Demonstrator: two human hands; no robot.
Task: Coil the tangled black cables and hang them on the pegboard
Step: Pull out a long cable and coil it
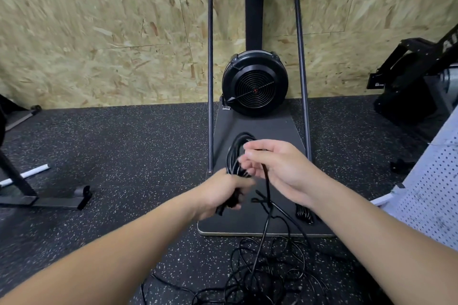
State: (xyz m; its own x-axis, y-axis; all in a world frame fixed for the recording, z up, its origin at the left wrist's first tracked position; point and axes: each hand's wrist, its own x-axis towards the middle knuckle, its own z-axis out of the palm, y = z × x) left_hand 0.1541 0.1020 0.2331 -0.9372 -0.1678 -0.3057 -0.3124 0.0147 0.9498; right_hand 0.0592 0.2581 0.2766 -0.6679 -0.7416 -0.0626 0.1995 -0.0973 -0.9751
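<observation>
Now my left hand [224,187] grips the coiled loops [236,153] while my right hand [277,168] pinches the free strand; below both, tangled cables [267,272] litter the floor. I'd keep loops even, feeding slack slowly.

One wide-angle view from the person's head. It looks forward and down, close over both forearms, toward the floor [124,146] and the wall [99,32].

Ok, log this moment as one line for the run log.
stage: coiling | left hand: grips coil | right hand: feeds cable strand | tangle: on floor | pegboard: right, nothing hung
</observation>
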